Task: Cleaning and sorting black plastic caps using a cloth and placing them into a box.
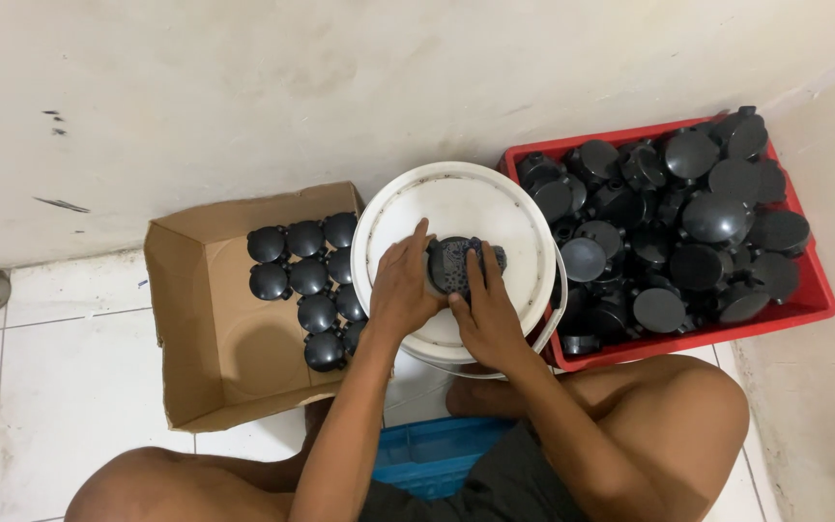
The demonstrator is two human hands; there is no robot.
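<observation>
Person sits cross-legged, bare knees spread wide, both forearms reaching forward and converging at centre. Left hand (400, 288) palm down, fingers curled around the left side of what's held, thumb up top; right hand (483, 311) just beside it, fingers extended forward and pressing on top. Hands nearly touching, wrists straight, elbows tucked in near the thighs.

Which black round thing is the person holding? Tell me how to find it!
Look for the white bucket lid in the middle, between the cardboard box and the red crate. On it, the left hand and right hand grip one black part. Unlike the smooth domes around, its dotted inside faces up.
</observation>
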